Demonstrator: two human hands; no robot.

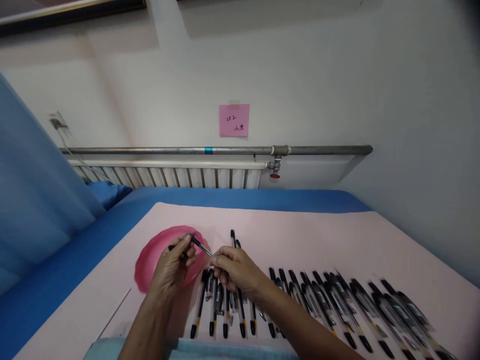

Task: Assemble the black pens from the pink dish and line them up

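Between my two hands a slim pen (201,246) slants down to the right. My left hand (174,262) pinches its black end above the pink dish (144,265). A small black piece (171,247), perhaps a cap, pokes out from the same hand; most of it is hidden by the fingers. The pen's other end is gripped in the closed fingers of my right hand (234,267), just right of the dish. Below the right hand lie several clear pens with black ends (212,310), partly covered by the hand and forearm.
More black-ended pens (330,300) spread in a long row to the right on the pink sheet (300,235). A thin white stick (114,312) lies at left. Behind the blue table edge (243,197) are a radiator (180,175) and a pipe (150,150).
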